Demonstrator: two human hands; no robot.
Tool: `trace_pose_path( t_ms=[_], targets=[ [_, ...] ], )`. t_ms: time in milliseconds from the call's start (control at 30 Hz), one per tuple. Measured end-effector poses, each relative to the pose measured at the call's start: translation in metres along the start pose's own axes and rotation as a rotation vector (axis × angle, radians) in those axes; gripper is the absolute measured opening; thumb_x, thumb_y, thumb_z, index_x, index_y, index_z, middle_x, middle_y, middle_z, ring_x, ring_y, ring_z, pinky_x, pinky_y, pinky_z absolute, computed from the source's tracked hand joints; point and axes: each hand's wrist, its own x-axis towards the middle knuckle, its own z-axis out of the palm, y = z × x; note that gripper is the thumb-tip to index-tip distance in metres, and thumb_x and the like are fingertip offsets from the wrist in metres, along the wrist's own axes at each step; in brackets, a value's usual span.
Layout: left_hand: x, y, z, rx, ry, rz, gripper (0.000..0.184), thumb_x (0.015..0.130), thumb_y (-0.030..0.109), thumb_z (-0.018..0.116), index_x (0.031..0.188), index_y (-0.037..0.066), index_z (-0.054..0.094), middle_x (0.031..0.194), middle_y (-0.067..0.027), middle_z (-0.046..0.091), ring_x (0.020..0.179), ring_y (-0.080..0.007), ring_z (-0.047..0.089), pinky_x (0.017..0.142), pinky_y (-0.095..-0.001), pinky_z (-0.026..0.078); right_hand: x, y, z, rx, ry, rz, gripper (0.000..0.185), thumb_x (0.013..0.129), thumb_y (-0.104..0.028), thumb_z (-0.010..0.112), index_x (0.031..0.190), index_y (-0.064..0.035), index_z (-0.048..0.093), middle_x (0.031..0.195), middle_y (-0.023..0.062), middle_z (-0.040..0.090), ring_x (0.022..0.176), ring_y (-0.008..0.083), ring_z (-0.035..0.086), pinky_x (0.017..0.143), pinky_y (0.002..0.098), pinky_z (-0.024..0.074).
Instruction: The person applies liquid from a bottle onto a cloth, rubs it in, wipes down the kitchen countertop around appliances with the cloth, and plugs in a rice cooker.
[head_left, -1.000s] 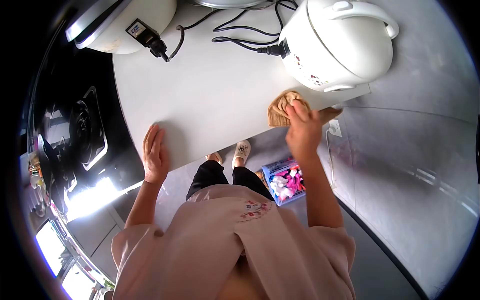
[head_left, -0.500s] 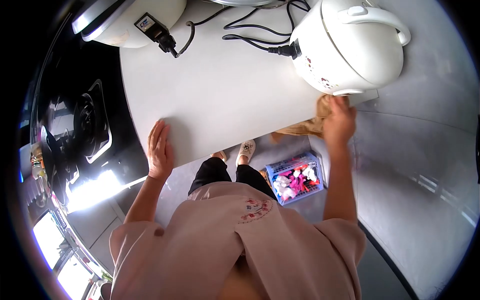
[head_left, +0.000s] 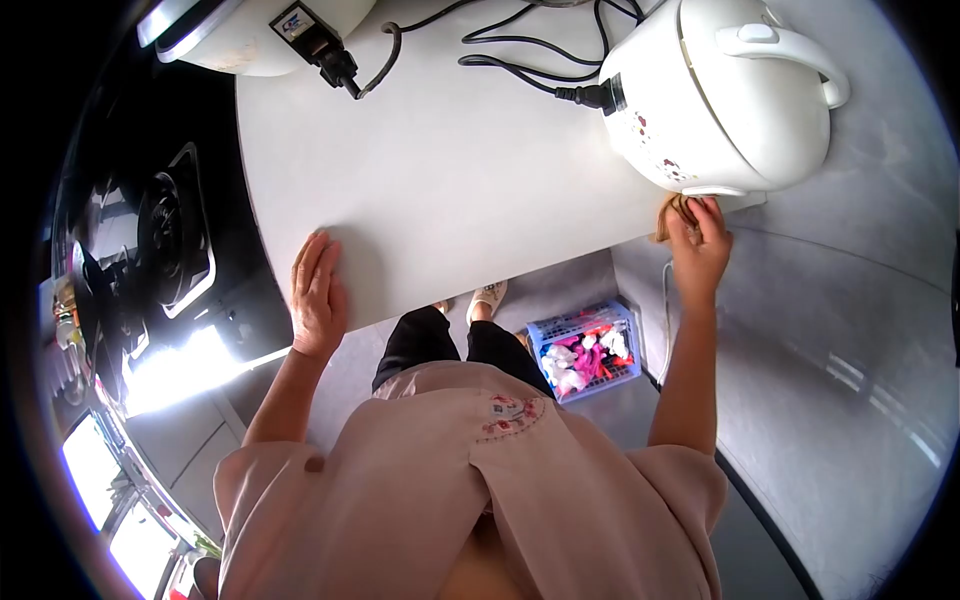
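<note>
My left hand [head_left: 318,297] lies flat on the white counter [head_left: 430,190] near its front left corner, fingers stretched out and holding nothing. At the counter's right end, my right hand [head_left: 700,248] grips a bunched brown cloth [head_left: 672,213]. Much of the cloth is hidden behind the fingers and beneath the rice cooker's front edge. The white rice cooker [head_left: 735,100], with a curved handle and a small flower print, stands right above that hand. A black plug [head_left: 590,96] is in its side.
Another white appliance [head_left: 255,45] with a black plug stands at the back left, and loose black cable [head_left: 510,65] lies between the two. To the left is a black gas stove [head_left: 170,235]. A blue basket [head_left: 585,395] of colourful items sits on the floor below the counter edge.
The brown cloth hung below the counter edge and is now gathered up under my right hand beside the rice cooker. My left hand has stayed flat. The view has shifted slightly.
</note>
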Motion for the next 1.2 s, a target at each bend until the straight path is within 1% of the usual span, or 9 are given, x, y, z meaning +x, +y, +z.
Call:
trace_pose_path(
  t_ms=[167, 300, 567, 700, 833, 900, 967, 1033, 1200],
  targets=[
    [0.001, 0.002, 0.002, 0.059, 0.003, 0.007, 0.044, 0.081, -0.006, 0.045, 0.123, -0.003, 0.057, 0.134, -0.018, 0.05, 0.127, -0.0356, 0.046, 0.107, -0.0443, 0.038, -0.024, -0.091, 0.02, -0.307, -0.067, -0.164, 0.012, 0.076, -0.016, 0.071, 0.083, -0.0068, 0.071, 0.101, 0.005, 0.067, 0.092, 0.027, 0.059, 0.081, 0.0424, 0.0437],
    [0.0, 0.003, 0.001, 0.076, -0.028, -0.007, 0.044, 0.083, -0.005, 0.043, 0.125, -0.003, 0.055, 0.137, -0.0187, 0.048, 0.129, -0.0357, 0.044, 0.108, -0.0448, 0.036, -0.001, -0.04, 0.011, -0.158, -0.029, -0.074, 0.008, 0.076, -0.013, 0.069, 0.082, -0.0082, 0.071, 0.102, 0.005, 0.067, 0.085, 0.0315, 0.056, 0.079, 0.0413, 0.0458],
    [-0.002, 0.0, -0.001, 0.051, -0.036, -0.017, 0.042, 0.085, -0.004, 0.043, 0.125, -0.004, 0.055, 0.137, -0.0184, 0.048, 0.13, -0.0358, 0.043, 0.109, -0.0449, 0.035, -0.013, -0.068, 0.025, -0.117, -0.062, -0.041, 0.007, 0.075, -0.013, 0.07, 0.078, -0.0069, 0.067, 0.094, 0.0061, 0.065, 0.087, 0.0302, 0.058, 0.077, 0.0405, 0.049],
    [-0.003, -0.001, -0.001, 0.007, -0.021, -0.03, 0.041, 0.085, -0.004, 0.045, 0.125, -0.004, 0.055, 0.136, -0.0181, 0.049, 0.129, -0.0351, 0.044, 0.109, -0.0444, 0.035, 0.004, -0.07, 0.029, -0.438, -0.063, 0.057, 0.005, 0.076, -0.01, 0.069, 0.078, -0.0057, 0.068, 0.093, 0.0074, 0.066, 0.087, 0.03, 0.06, 0.075, 0.041, 0.0499],
    [0.001, -0.001, -0.001, -0.021, -0.02, -0.036, 0.041, 0.085, -0.004, 0.045, 0.124, -0.004, 0.056, 0.135, -0.0181, 0.05, 0.129, -0.035, 0.045, 0.108, -0.044, 0.036, -0.006, -0.074, 0.027, -0.198, -0.08, -0.105, 0.006, 0.077, -0.011, 0.068, 0.077, -0.0047, 0.068, 0.092, 0.0081, 0.066, 0.088, 0.0304, 0.06, 0.074, 0.0407, 0.0504],
    [-0.002, -0.001, -0.002, -0.026, -0.008, -0.028, 0.041, 0.084, -0.004, 0.045, 0.124, -0.004, 0.056, 0.135, -0.0181, 0.05, 0.129, -0.035, 0.045, 0.108, -0.044, 0.036, 0.018, -0.046, 0.009, -0.191, -0.108, 0.323, 0.009, 0.076, -0.013, 0.07, 0.076, -0.0044, 0.067, 0.092, 0.0088, 0.066, 0.089, 0.0308, 0.061, 0.073, 0.0406, 0.0508],
    [0.001, -0.001, -0.002, 0.003, -0.037, -0.062, 0.041, 0.084, -0.004, 0.046, 0.124, -0.005, 0.056, 0.135, -0.0178, 0.05, 0.129, -0.0351, 0.045, 0.108, -0.0441, 0.037, 0.018, -0.046, 0.017, -0.2, -0.036, 0.31, 0.01, 0.077, -0.014, 0.07, 0.075, -0.0052, 0.066, 0.092, 0.0093, 0.065, 0.088, 0.0294, 0.062, 0.073, 0.0401, 0.0508],
    [0.001, 0.001, -0.004, -0.011, -0.036, -0.059, 0.041, 0.084, -0.004, 0.046, 0.124, -0.005, 0.056, 0.135, -0.0177, 0.05, 0.129, -0.0352, 0.045, 0.108, -0.0441, 0.037, -0.006, -0.069, 0.031, -0.397, -0.069, -0.092, 0.008, 0.078, -0.012, 0.069, 0.076, -0.0055, 0.065, 0.091, 0.0087, 0.065, 0.086, 0.0275, 0.063, 0.072, 0.0394, 0.0507],
    [0.001, -0.001, -0.003, -0.024, -0.008, -0.037, 0.042, 0.083, -0.004, 0.046, 0.124, -0.004, 0.056, 0.135, -0.0175, 0.05, 0.129, -0.0349, 0.045, 0.108, -0.0441, 0.037, 0.022, -0.053, 0.009, -0.279, -0.031, 0.274, 0.014, 0.078, -0.012, 0.068, 0.07, -0.0058, 0.058, 0.085, 0.0115, 0.063, 0.084, 0.0313, 0.06, 0.072, 0.0429, 0.0494]
  ],
)
